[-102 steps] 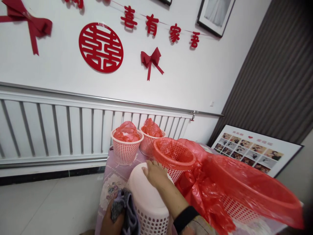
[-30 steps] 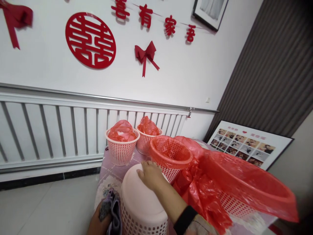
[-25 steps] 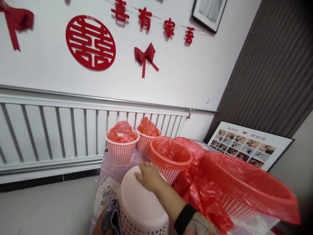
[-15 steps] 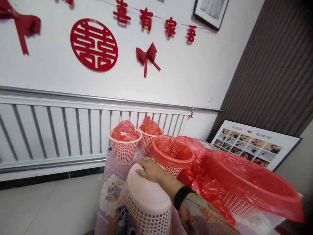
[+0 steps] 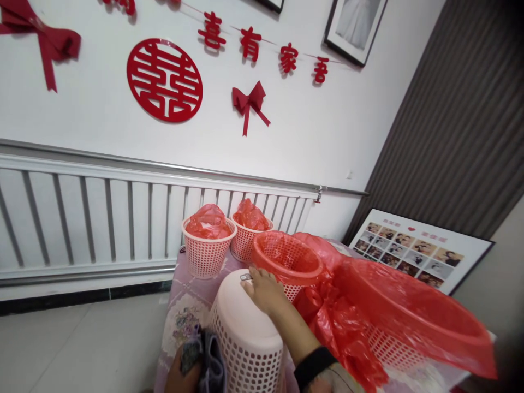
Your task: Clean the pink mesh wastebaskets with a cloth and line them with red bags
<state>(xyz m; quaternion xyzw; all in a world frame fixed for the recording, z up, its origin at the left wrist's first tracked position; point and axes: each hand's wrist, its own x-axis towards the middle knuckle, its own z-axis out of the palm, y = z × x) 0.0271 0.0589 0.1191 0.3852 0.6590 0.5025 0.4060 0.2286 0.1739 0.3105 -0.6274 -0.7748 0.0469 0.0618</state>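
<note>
A pale pink plastic basket point(image 5: 249, 316) with perforated sides lies tipped on the table, its solid base turned up. My right hand point(image 5: 266, 289) grips the edge of that base, thumb on the flat face and fingers toward the far side. Beside the thumb a small label point(image 5: 245, 277) shows on the base. At the basket's left side, my left hand point(image 5: 184, 371) is closed on a dark grey-purple cloth point(image 5: 210, 355). The cloth is bunched up, close against the perforated wall. Part of the left hand is cut off by the bottom edge.
Two pink baskets point(image 5: 207, 254) with red bags inside stand by the radiator point(image 5: 118, 218). A red-lined basket point(image 5: 286, 256) is right behind my right hand. Red plastic bags point(image 5: 344, 327) and a large red-covered basket point(image 5: 421, 311) occupy the right side of the purple tablecloth point(image 5: 174, 295).
My right hand has shifted right along the basket's base, and the label now shows. The cloth in my left hand has come up further into view. The camera view has tilted slightly.
</note>
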